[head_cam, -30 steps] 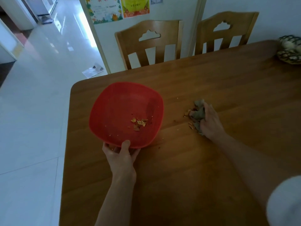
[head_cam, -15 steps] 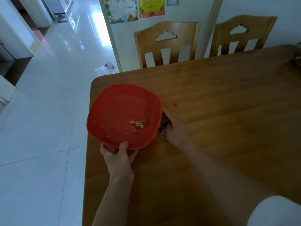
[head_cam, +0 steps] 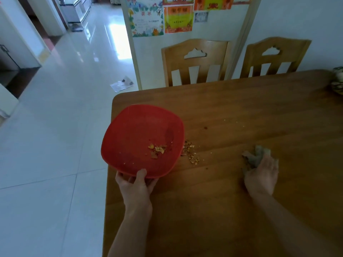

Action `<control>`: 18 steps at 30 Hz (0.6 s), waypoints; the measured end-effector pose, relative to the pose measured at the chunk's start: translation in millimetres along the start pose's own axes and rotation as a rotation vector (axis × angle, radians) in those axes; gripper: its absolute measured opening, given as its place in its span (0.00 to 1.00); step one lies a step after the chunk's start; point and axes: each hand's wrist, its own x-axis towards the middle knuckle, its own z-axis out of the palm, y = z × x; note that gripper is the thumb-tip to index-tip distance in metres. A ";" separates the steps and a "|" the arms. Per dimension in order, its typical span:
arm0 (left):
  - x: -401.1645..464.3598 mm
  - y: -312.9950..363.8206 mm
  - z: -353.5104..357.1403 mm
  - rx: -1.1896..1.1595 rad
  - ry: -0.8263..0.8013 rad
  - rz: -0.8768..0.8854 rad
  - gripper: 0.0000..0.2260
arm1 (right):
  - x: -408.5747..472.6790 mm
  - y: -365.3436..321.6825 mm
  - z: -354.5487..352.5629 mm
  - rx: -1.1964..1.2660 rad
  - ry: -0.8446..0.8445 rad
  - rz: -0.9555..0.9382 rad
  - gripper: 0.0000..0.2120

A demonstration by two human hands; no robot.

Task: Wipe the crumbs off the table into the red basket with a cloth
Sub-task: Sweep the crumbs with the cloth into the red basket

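Wooden table (head_cam: 241, 112) is seen by a shiny white floor, with two chairs (head_cam: 194, 62) behind it. Both arms are stretched forward. Crumbs (head_cam: 191, 153) lie just right of the red basket (head_cam: 133, 138), whose near rim is gripped by the left hand (head_cam: 136, 184). Far right of the basket, a bunched cloth (head_cam: 255, 157) is held by the right hand (head_cam: 261, 175).

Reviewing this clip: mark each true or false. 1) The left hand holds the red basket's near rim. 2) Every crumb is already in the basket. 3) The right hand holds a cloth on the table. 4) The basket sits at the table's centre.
1) True: the left hand grips the red basket.
2) False: a crumb pile lies on the table beside the basket.
3) True: the right hand holds the cloth.
4) False: it overhangs the table's left edge.
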 end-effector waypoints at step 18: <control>50.5 27.2 -40.2 -0.041 0.106 0.058 0.31 | 5.4 -155.3 76.6 0.224 -0.600 -0.519 0.31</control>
